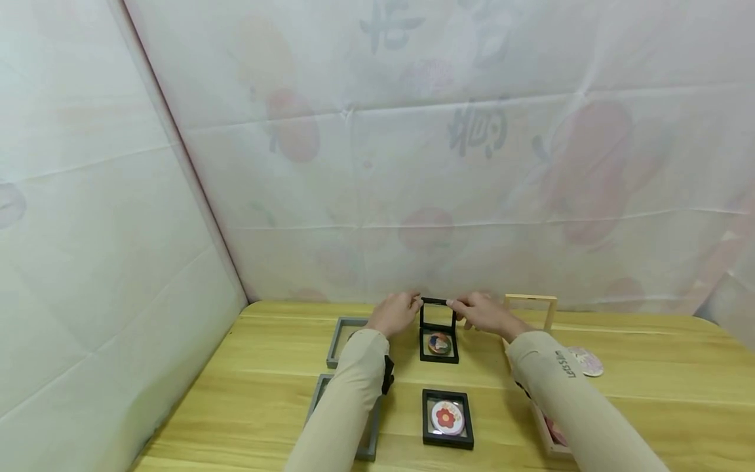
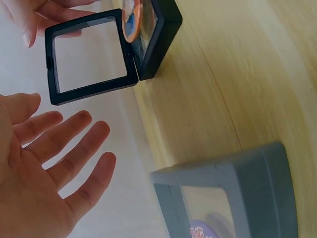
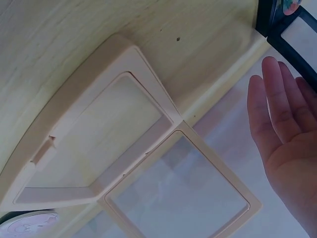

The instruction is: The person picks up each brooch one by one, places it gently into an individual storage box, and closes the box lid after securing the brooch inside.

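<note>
A small black display box (image 1: 439, 345) stands with its clear-windowed lid (image 2: 91, 57) swung up. A round colourful badge (image 1: 439, 343) lies in its base. My left hand (image 1: 394, 314) is at the lid's left side; in the left wrist view its fingers (image 2: 81, 166) are spread and apart from the frame. At the lid's upper right corner is my right hand (image 1: 483, 313), its fingers (image 3: 282, 109) extended beside the frame in the right wrist view. My right thumb's contact with the lid is unclear. Nearer me lies a shut black box (image 1: 447, 419) with a red-flower badge (image 1: 447, 417).
Two grey display boxes (image 1: 348, 341) stand on the left, partly behind my left arm. On the right, a beige box (image 3: 143, 64) has its lid (image 3: 237, 191) raised beside a round pinkish badge (image 1: 586, 361). Another beige box (image 1: 557, 449) is partly under my right sleeve. White cloth (image 1: 377, 190) hangs behind the table.
</note>
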A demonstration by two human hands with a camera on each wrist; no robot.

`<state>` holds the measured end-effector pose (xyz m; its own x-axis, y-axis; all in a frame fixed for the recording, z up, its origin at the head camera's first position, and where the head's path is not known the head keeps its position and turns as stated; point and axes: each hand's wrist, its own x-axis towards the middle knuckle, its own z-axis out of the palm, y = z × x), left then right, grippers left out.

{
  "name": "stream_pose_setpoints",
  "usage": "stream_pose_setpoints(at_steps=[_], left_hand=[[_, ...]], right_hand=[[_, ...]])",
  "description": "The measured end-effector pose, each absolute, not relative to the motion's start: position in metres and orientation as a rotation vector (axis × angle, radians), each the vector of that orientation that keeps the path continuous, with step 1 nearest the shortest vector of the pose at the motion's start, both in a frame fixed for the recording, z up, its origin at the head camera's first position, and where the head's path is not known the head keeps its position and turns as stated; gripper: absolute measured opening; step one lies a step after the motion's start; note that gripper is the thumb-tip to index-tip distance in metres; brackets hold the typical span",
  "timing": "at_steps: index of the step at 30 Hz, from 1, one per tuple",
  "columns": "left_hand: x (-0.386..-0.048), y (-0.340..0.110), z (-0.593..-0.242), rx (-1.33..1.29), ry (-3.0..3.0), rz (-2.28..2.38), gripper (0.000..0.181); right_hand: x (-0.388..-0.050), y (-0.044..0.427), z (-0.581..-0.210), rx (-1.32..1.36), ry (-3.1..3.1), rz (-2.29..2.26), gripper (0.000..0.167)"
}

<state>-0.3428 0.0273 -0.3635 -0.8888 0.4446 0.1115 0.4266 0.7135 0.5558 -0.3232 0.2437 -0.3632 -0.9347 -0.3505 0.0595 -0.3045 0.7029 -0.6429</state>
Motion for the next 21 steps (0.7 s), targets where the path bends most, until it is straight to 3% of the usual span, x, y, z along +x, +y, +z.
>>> stream_pose_setpoints(at_steps=[21], left_hand=[[-0.341,0.025,-0.368,0.773,2.788,0.969,0.031]], right_hand=[[-0.324,0.244,-0.375,-0.581,2.769,-1.095,0.048]])
